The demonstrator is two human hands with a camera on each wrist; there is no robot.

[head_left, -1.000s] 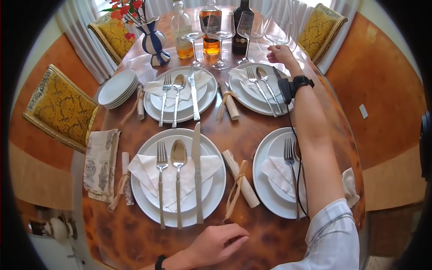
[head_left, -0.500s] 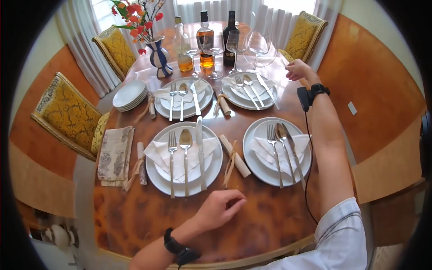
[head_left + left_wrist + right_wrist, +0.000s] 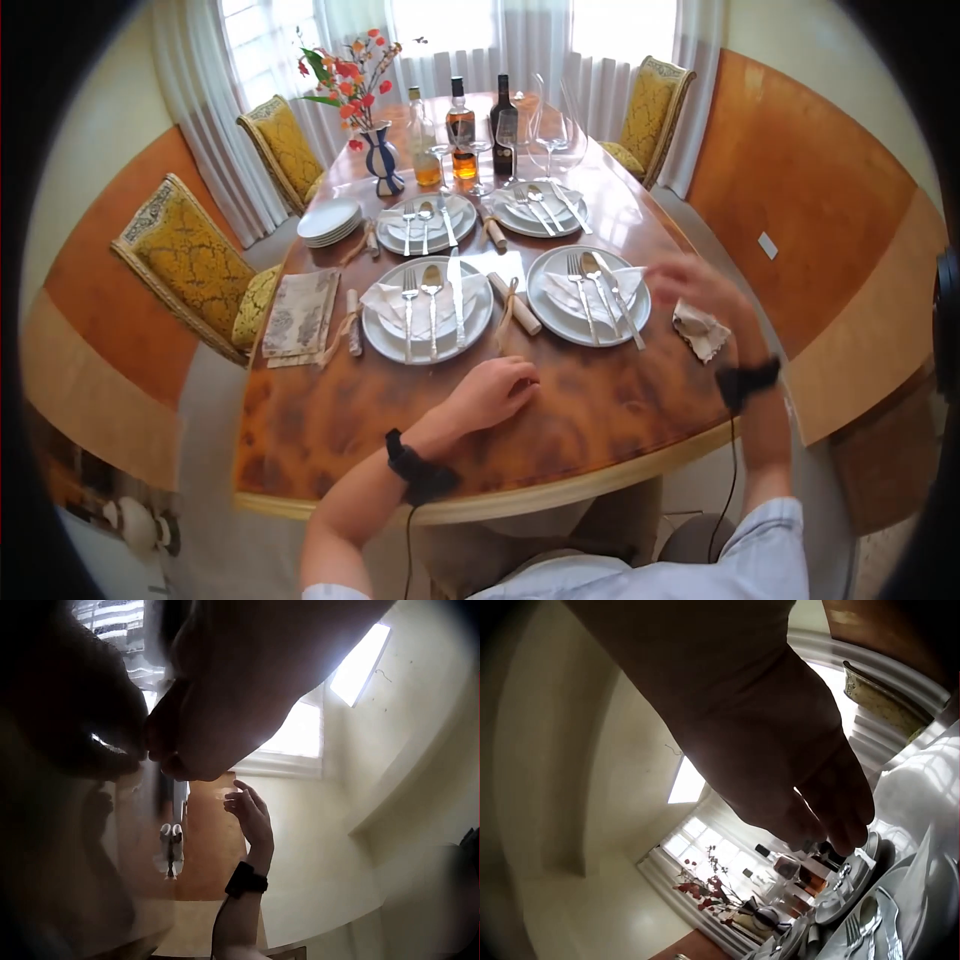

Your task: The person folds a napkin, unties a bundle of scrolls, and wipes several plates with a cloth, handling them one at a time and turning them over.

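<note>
My left hand point(image 3: 495, 392) rests at the table's near side, fingers loosely bent and holding nothing. Blurred by motion, my right hand point(image 3: 700, 285) is raised at the table's right side, between the near right plate point(image 3: 540, 310) and a crumpled beige cloth point(image 3: 703, 332). In the left wrist view that right hand point(image 3: 253, 816) has relaxed, bare fingers. The right wrist view shows the same hand point(image 3: 780, 761) dark against the light, with no object in it. On the near right plate lie a white napkin point(image 3: 625, 278), a fork point(image 3: 580, 290), a spoon point(image 3: 597, 280) and a knife point(image 3: 622, 300).
Another near setting point(image 3: 375, 330) and two farther ones hold cutlery. Tied rolls point(image 3: 515, 303) lie between plates. Behind stand wine glasses point(image 3: 549, 135), three bottles point(image 3: 461, 130) and a striped vase point(image 3: 382, 165). Stacked plates point(image 3: 330, 220) and folded patterned cloths point(image 3: 302, 315) sit left.
My right hand has drawn back from near the wine glasses toward the table's near right side. The head view has pulled back and tilted up; my left hand stays loosely bent at the near side.
</note>
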